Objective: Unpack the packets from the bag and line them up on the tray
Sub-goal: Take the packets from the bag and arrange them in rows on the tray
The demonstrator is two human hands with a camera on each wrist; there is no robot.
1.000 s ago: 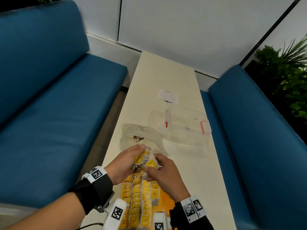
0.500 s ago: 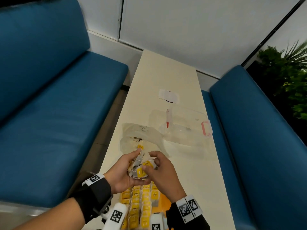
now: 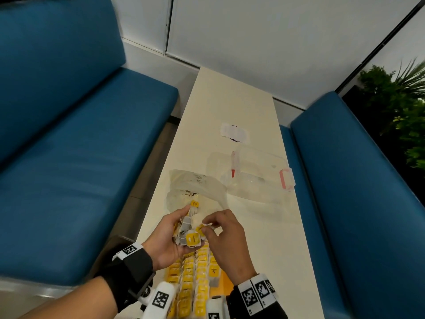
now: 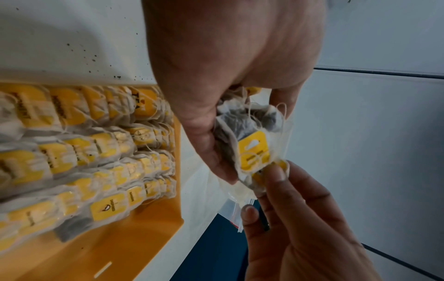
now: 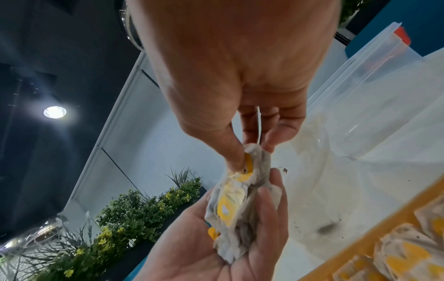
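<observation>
The left hand [image 3: 169, 236] is cupping a clump of yellow-tagged paper tea packets [image 3: 189, 231] above the orange plastic tray [image 4: 134, 245]; the right hand [image 3: 226, 236] is pinching one yellow tag, probably its string too.

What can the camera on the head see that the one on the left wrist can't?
Only the head view shows the blue sofas, the whole white table, the clear zip bag with a red slider and the green plant.

Only the left wrist view shows the lined-up tea bags close enough to read "TEA", and dark crumbs on the table.

Both show the left hand holding a bunch of tea bags, the right hand pinching one, and the yellow tray.
</observation>
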